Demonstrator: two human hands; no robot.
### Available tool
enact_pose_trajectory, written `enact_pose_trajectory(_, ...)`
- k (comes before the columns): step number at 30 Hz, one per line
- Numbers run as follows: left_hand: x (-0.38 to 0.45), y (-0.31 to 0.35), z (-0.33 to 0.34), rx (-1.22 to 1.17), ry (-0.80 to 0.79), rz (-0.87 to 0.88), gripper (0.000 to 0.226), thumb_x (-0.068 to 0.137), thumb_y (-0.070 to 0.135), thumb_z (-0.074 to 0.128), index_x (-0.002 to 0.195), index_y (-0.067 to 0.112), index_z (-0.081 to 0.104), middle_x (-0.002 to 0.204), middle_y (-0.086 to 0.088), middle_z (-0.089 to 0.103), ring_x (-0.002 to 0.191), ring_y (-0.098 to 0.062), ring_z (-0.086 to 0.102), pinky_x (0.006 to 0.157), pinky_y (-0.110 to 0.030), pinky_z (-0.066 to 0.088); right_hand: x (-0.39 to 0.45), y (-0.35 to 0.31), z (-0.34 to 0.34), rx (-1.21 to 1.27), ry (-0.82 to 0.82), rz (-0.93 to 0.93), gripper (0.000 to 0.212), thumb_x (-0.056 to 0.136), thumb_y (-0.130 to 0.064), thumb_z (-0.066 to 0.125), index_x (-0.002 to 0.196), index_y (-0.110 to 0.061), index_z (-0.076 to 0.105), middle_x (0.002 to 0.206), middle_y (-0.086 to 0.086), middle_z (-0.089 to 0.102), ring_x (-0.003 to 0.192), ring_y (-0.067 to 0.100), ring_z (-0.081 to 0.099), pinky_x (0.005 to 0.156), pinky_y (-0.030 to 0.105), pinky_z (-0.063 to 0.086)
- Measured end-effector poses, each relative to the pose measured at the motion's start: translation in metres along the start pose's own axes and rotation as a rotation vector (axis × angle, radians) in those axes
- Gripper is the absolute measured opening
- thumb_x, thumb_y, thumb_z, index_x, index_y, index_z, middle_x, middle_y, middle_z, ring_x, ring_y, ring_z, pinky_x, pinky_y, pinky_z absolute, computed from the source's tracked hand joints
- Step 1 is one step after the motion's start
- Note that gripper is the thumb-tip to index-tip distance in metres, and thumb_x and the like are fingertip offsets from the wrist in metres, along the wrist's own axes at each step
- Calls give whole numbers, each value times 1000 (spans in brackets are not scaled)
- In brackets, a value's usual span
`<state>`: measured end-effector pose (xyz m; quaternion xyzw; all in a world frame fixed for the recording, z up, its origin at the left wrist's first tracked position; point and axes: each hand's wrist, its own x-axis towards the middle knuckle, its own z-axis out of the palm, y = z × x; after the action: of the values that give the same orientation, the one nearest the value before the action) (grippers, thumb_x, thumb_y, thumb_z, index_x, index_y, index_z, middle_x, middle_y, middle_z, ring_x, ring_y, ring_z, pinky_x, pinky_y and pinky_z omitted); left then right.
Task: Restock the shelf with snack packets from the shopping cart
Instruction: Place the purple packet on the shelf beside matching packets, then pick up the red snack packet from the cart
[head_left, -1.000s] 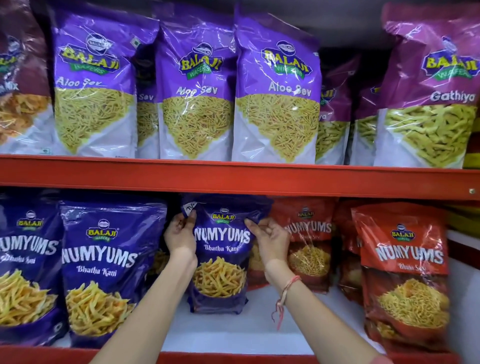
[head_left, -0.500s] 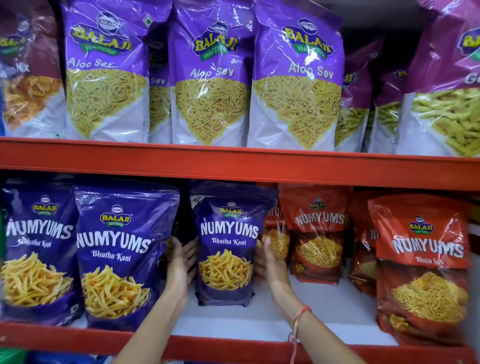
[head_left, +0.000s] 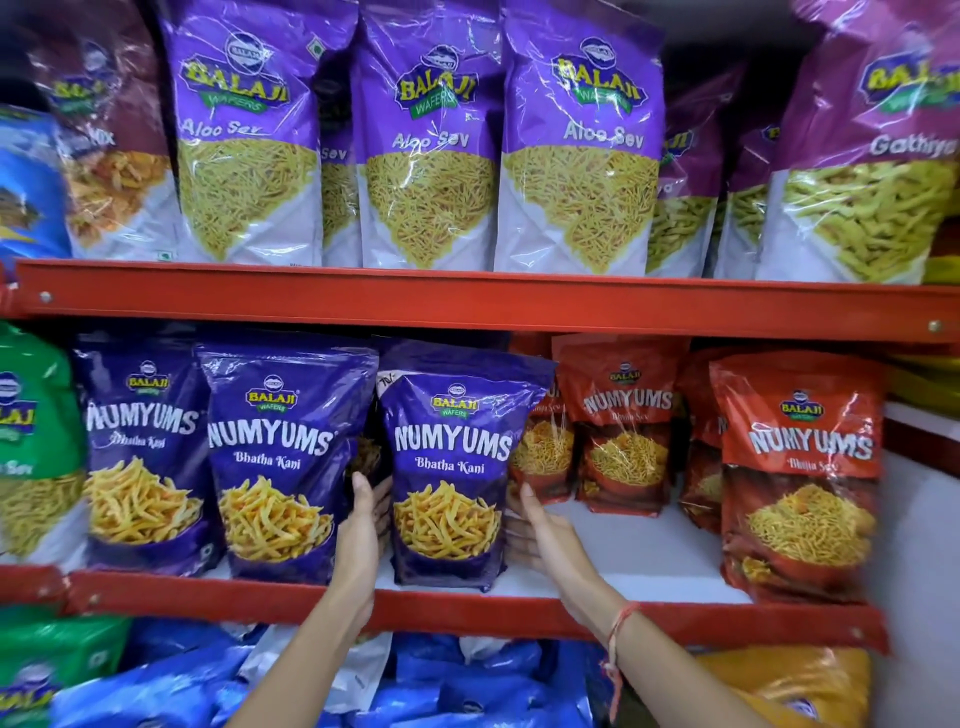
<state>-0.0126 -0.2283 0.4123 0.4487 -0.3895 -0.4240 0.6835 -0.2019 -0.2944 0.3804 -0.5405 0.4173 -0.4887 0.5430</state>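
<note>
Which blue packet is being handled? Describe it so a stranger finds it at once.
Find the middle shelf, with its white board and red front rail. Dark blue Numyums packets stand on its left, red ones on its right. Yours is the rightmost blue packet, next to the red, with the left hand and right hand touching its sides.

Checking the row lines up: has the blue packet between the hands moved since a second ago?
Yes: the blue packet came forward toward the shelf's red front edge.

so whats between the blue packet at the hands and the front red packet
Head view: the right hand, then bare white shelf, with other red packets standing further back.
</note>
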Motion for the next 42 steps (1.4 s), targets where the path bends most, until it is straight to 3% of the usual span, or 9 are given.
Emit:
enact_pose_trajectory(6,-23,8,-5,29,-7,1,60,95,47,18,136,9,39,142,-14,44,128,-25,43,97,-30,34,-26,2,3,-83,-1,23,35,92,-52,47,85,-30,73,97,-2,76,94,14,72,90,29,55)
enact_pose_trajectory(11,-26,2,-15,37,2,-26,65,94,51,18,137,8,38,146,-15,40,133,-26,39,109,-36,30,-41,14,-3,-243,6,0,86,66,-86,47,118,-19,62,119,25,65,112,40,60,104,60,43)
enact_pose_trajectory(14,-40,-12,-19,48,70,21,57,95,46,26,130,6,48,132,-12,54,122,-22,50,100,-32,38,-84,0,1,-243,42,-133,42,79,-68,49,102,-41,71,116,8,73,114,24,64,105,51,47)
enact_pose_trajectory(18,-78,-34,-19,82,74,107,40,97,31,35,115,4,58,118,-13,62,106,-23,60,97,-36,44,-129,14,-13,-222,17,-211,18,89,-37,60,92,-28,75,100,3,78,103,16,70,98,35,51)
enact_pose_trajectory(22,-124,-76,-22,161,-49,92,26,96,20,41,93,10,65,91,-10,70,81,-13,68,80,-24,52,-181,48,-48,-310,-9,-129,20,87,-25,64,97,-9,73,98,13,77,94,16,71,87,22,54)
enact_pose_trajectory(28,-184,-175,-40,434,-350,-156,11,85,12,59,86,6,68,70,9,74,77,-6,68,74,-15,54,-250,137,-124,-658,-51,173,29,69,-47,79,95,-35,72,97,-17,74,92,-13,64,87,26,50)
enact_pose_trajectory(33,-213,-262,-49,649,-486,-400,21,64,22,81,80,24,67,70,12,72,67,-5,65,70,-23,51,-295,219,-183,-774,-40,463,75,55,-56,84,119,-26,60,120,7,70,105,12,68,96,29,53)
enact_pose_trajectory(38,-231,-332,-39,699,-466,-642,36,54,19,87,85,28,71,79,11,73,91,-24,68,82,-33,54,-311,258,-189,-872,57,570,50,82,-26,73,129,-28,56,99,-4,63,89,14,61,63,15,37)
enact_pose_trajectory(42,-238,-368,-17,699,-386,-747,40,71,-9,70,110,-9,59,89,-7,69,79,-22,62,79,-35,48,-309,312,-199,-750,144,659,37,81,-25,74,116,-25,63,100,1,74,91,21,68,80,37,56)
